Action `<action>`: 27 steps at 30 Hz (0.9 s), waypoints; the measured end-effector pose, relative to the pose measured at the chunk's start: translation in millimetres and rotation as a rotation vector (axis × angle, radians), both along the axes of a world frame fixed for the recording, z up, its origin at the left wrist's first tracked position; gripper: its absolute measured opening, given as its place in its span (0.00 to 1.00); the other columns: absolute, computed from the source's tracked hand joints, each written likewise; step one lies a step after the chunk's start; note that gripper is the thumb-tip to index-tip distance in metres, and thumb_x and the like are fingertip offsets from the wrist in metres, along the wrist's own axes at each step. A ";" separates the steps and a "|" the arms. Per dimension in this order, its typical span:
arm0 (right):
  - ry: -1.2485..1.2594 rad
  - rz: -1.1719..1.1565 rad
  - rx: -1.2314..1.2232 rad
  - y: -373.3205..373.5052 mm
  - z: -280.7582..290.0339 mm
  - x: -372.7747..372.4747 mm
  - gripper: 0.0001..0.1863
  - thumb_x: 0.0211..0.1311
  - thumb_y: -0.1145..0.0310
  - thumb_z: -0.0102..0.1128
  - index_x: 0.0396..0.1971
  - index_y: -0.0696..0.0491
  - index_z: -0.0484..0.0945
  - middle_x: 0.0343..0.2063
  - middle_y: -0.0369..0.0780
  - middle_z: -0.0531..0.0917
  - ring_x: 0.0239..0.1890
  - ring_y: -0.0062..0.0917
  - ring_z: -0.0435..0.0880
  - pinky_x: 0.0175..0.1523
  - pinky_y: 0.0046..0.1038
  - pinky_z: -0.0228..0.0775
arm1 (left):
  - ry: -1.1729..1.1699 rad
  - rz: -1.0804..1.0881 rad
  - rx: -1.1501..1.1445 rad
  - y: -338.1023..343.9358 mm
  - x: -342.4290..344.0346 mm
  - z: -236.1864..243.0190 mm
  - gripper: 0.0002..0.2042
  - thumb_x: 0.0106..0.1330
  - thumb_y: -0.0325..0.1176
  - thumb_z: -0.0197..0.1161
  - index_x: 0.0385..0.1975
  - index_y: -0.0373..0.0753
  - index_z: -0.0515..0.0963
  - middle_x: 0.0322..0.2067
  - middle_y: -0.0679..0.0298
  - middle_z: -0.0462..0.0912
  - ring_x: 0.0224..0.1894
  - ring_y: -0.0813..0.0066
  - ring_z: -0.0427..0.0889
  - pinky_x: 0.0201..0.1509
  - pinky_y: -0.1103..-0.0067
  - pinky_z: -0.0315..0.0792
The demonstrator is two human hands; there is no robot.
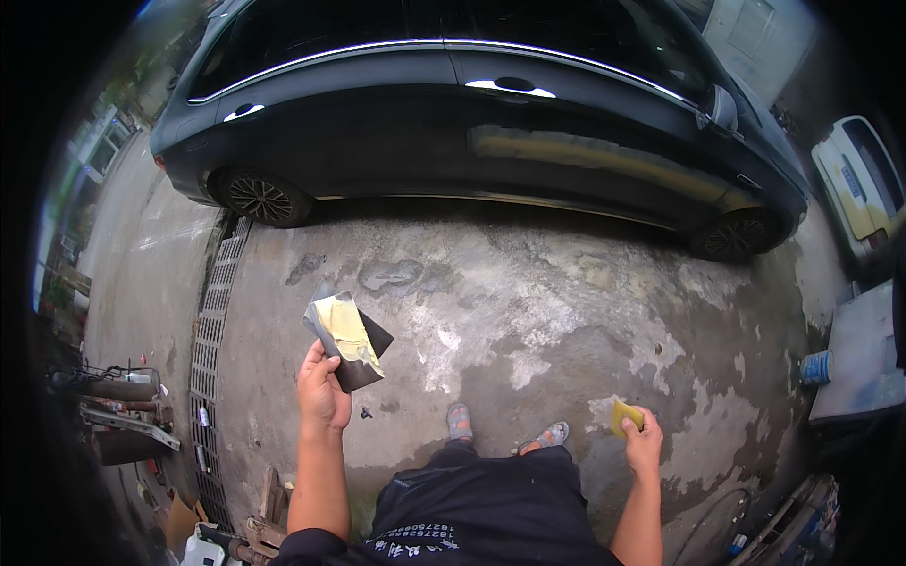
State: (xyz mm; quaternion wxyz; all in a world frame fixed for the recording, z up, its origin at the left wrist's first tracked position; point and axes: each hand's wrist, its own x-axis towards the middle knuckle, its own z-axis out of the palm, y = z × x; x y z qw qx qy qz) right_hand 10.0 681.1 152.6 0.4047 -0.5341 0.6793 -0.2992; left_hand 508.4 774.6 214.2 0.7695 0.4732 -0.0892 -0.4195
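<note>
My left hand [324, 391] grips the lower edge of a thin dark board [377, 332], its thumb over the near side. Pale yellow putty [343, 325] is spread thickly across the board. Off to the right, my right hand [644, 443] pinches a flat yellow spreader [622, 415] between thumb and fingers, low and well apart from the board. Ahead stands a dark car [387, 141], side on. A long smoothed band of yellowish filler [585, 154] runs along its right-hand door toward the wheel arch. Neither hand touches the car.
A slotted drain grate [209, 349] runs along the left of the stained concrete floor [453, 311]. Metal parts [127, 415] and a white jug [205, 550] lie at lower left. On the right are a blue can [816, 367] and a white vehicle [859, 184].
</note>
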 end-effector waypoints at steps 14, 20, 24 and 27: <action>0.047 -0.329 0.054 17.2 -31.9 -283.5 0.13 0.53 0.73 0.58 0.41 0.58 0.79 0.38 0.45 0.82 0.43 0.37 0.82 0.50 0.33 0.71 | -0.073 -0.479 0.081 -172.8 -322.7 27.8 0.22 0.57 0.16 0.48 0.55 0.29 0.69 0.48 0.58 0.78 0.50 0.71 0.77 0.59 0.75 0.69; 0.022 -0.479 0.016 -1.5 -16.9 -381.1 0.15 0.53 0.74 0.58 0.42 0.57 0.79 0.36 0.42 0.83 0.40 0.29 0.82 0.49 0.29 0.72 | -0.154 -0.666 0.075 -238.7 -437.4 47.2 0.23 0.56 0.16 0.48 0.55 0.29 0.70 0.48 0.59 0.78 0.51 0.72 0.77 0.59 0.76 0.68; 0.020 -0.543 -0.005 -22.9 -27.9 -420.1 0.14 0.54 0.74 0.59 0.42 0.57 0.79 0.34 0.40 0.84 0.38 0.25 0.82 0.47 0.28 0.72 | -0.170 -0.748 0.079 -291.0 -500.1 38.2 0.24 0.55 0.16 0.48 0.55 0.28 0.70 0.49 0.59 0.78 0.51 0.72 0.76 0.60 0.77 0.67; 0.035 -0.546 -0.003 -48.3 -26.0 -443.4 0.14 0.55 0.73 0.60 0.43 0.56 0.79 0.34 0.41 0.84 0.38 0.26 0.82 0.47 0.28 0.72 | -0.167 -0.825 0.059 -346.1 -543.1 25.3 0.24 0.54 0.16 0.48 0.55 0.27 0.69 0.50 0.58 0.78 0.52 0.71 0.77 0.61 0.77 0.67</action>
